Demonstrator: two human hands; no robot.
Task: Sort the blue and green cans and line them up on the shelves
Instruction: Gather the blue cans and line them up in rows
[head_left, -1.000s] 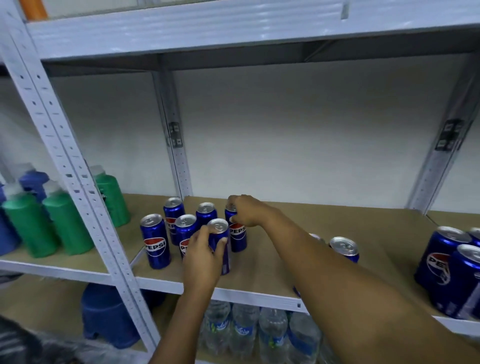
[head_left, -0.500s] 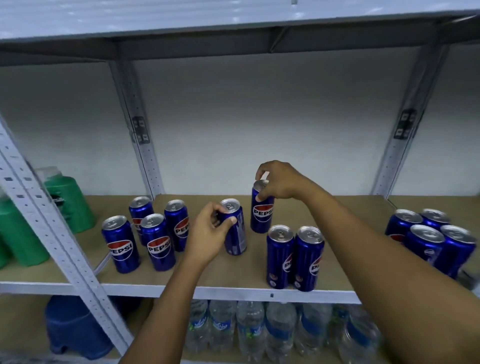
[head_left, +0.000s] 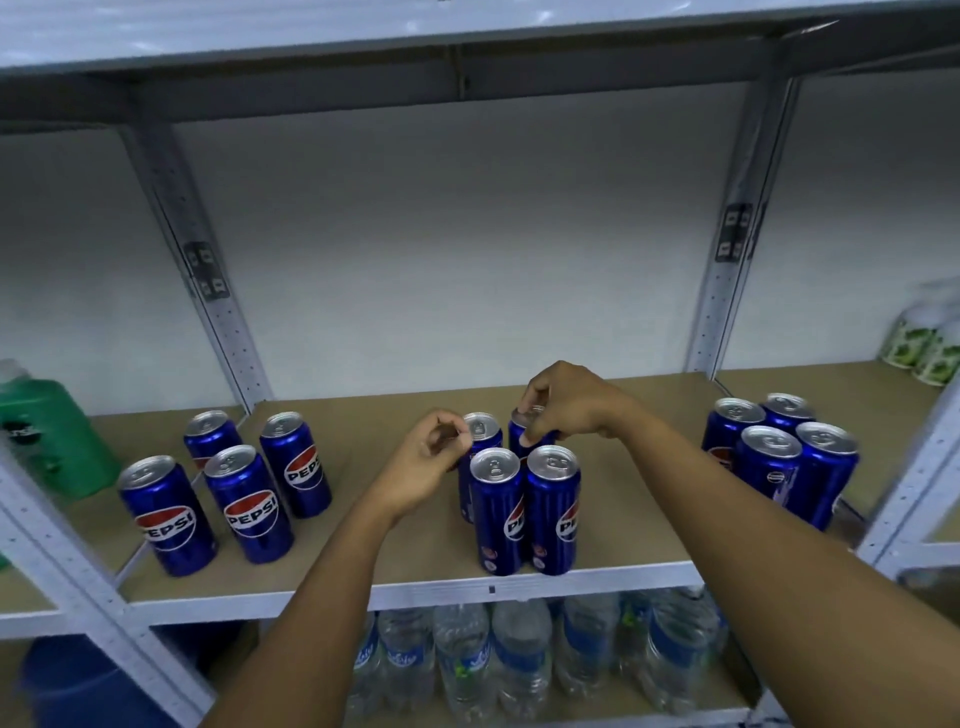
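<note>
- Light: dim, cool, bluish cast overall; back wall (head_left: 467, 249) evenly grey, no hard hotspot.
- Source appears overhead and in front: silver lids of the blue cans (head_left: 524, 509) catch soft white glare; can sides show narrow vertical highlights.
- Underside of the upper shelf (head_left: 363, 78) in deep shadow; soft shadows fall behind the cans on the brown shelf board (head_left: 374, 545).
- Wide-angle distortion: uprights (head_left: 208, 291) lean outward, shelf edges bow.
- Edges soft: green bottle (head_left: 52, 436) at left and water bottles (head_left: 519, 654) below smeared, labels unreadable.
- Both hands slightly motion-blurred.
</note>
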